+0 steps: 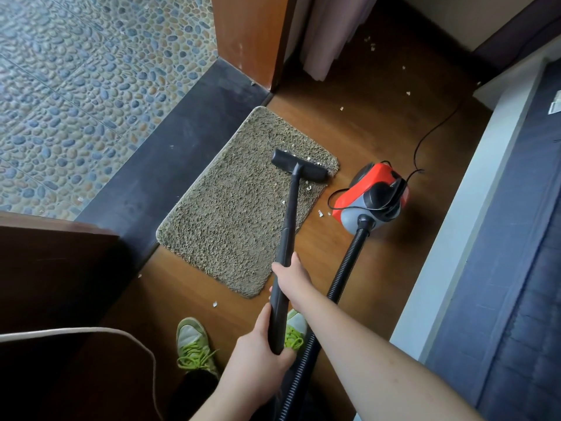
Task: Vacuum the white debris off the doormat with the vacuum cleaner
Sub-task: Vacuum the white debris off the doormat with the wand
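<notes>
Black wand (pixel 288 226) gripped by left hand (pixel 258 344) and right hand (pixel 290 276); nozzle (pixel 299 166) on doormat (pixel 236 214) amid white debris (pixel 305 189); red vacuum cleaner (pixel 372 197) at three o'clock.

A single head-worn wide-angle camera looked steeply down and forward from standing height. The doormat (pixel 243 202) sat mid-frame on the wooden floor (pixel 379 141), the shoes (pixel 194 344) near the bottom edge. Straight lines bowed at the edges, probably from lens distortion. No second view was provided.
</notes>
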`<state>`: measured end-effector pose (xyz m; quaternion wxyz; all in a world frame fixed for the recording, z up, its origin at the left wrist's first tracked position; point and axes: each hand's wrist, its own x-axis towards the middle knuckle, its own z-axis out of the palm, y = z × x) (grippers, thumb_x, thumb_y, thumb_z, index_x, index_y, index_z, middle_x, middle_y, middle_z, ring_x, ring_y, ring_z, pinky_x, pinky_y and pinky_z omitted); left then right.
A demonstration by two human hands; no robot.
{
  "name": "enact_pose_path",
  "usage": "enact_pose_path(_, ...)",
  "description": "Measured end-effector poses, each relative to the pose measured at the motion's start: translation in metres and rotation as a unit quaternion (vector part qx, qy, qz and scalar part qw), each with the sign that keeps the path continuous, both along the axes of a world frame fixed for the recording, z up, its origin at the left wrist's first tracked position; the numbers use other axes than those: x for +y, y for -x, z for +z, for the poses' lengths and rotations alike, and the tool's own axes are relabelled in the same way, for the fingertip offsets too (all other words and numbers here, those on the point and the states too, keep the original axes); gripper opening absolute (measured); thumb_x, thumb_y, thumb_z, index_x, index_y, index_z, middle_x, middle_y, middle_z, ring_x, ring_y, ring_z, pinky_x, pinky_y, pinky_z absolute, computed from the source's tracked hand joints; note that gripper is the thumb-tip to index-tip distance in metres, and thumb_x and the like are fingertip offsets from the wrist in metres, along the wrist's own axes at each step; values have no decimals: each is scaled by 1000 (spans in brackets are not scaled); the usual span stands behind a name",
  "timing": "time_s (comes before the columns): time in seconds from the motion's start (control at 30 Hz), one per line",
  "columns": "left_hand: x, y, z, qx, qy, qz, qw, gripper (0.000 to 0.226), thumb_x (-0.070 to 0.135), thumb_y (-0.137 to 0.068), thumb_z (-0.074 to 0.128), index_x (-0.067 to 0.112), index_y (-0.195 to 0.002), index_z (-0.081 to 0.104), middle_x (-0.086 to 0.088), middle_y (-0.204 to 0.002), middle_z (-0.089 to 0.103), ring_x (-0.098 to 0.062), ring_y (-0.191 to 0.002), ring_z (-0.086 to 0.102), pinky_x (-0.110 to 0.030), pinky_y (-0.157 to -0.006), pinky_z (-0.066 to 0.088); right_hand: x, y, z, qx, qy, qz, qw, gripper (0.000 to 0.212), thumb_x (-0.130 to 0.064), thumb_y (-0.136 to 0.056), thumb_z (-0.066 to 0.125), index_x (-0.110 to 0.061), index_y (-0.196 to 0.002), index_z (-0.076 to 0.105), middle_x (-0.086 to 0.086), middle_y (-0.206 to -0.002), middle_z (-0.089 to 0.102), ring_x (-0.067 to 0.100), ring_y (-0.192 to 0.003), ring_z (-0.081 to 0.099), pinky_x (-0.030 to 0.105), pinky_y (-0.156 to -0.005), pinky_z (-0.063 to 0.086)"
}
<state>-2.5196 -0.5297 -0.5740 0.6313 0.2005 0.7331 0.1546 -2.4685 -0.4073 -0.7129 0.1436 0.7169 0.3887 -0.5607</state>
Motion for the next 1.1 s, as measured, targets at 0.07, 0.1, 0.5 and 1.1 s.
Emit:
enact_pose_path(0.07, 1, -3, 2, -14, -5, 17, 1000, 86, 33, -81, 61, 37, -155, 17, 11, -108, 63, 7, -80, 60, -2, -60, 42, 0, -6, -4, 5, -18, -6, 1000, 83, -49, -77, 53, -39, -152, 19, 7, -130, 60, 35, -104, 67, 52, -85, 58)
enact_pose_path(0.1, 3, -5, 2, -19, -8, 23, 1000, 86, 33, -81, 61, 37, -155, 17, 11, -109, 63, 5, -83, 62, -4, -62, 43, 2, -8, -4, 5, -30, -8, 1000, 84, -50, -75, 54, -38, -151, 22, 6, -131, 60, 35, -106, 66, 52, -86, 58)
enact_pose_path(0.5, 49, -14, 3, -8, -42, 20, 999, 77, 29, -84, 57, 33, -153, 24, 7, -102, 59, -13, -87, 59, -19, -72, 41, 51, -14, 22, 28, -94, -13, 995, 26, -26, -91, 61, -17, -113, 51, 11, -85, 66, 30, -67, 68, 51, -72, 61)
enact_pose_path(1.1, 95, -61, 14, -15, -41, 38, 998, 77, 28, -88, 55, 29, -155, 16, 4, -108, 58, -23, -105, 62, -28, -83, 47, 101, -45, 30, 3, -77, 70, 995, 44, -26, -95, 56, -13, -136, 46, 12, -104, 65, 19, -54, 65, 23, -44, 48)
